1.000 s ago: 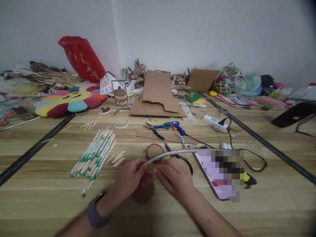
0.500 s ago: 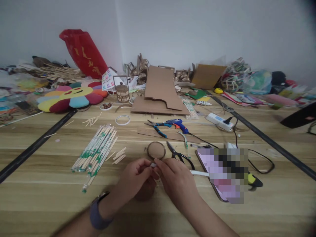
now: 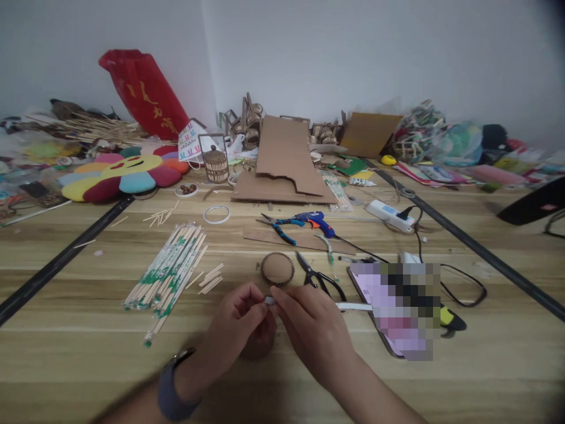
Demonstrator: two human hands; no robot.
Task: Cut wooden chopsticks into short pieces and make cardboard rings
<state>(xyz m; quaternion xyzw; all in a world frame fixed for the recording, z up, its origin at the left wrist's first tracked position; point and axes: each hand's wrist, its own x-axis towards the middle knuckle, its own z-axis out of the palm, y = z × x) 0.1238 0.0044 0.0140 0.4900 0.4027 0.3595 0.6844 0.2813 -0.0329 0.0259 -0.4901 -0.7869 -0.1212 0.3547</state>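
My left hand (image 3: 241, 321) and my right hand (image 3: 311, 330) meet at the front middle of the table. Their fingertips pinch a small whitish strip (image 3: 269, 300) between them. Most of it is hidden by the fingers. A white strip (image 3: 355, 307) shows on the right side of my right hand, reaching toward the phone; whether it is the same piece I cannot tell. Just beyond my fingers lies a round cardboard disc (image 3: 278, 268) with a dark braided rim. Under my left hand is a brownish round shape, mostly hidden.
Black scissors (image 3: 318, 278), pliers (image 3: 285, 227) and a blue glue gun (image 3: 320, 222) lie beyond my hands. Wrapped sticks (image 3: 170, 268) and short sticks (image 3: 212, 278) are at left. A phone (image 3: 384, 312) is at right, a power strip (image 3: 391, 215) behind it. Cardboard (image 3: 286, 153) stands farther back.
The view has shifted slightly. Both hands still pinch the small whitish piece, which shows a little more between the fingertips.
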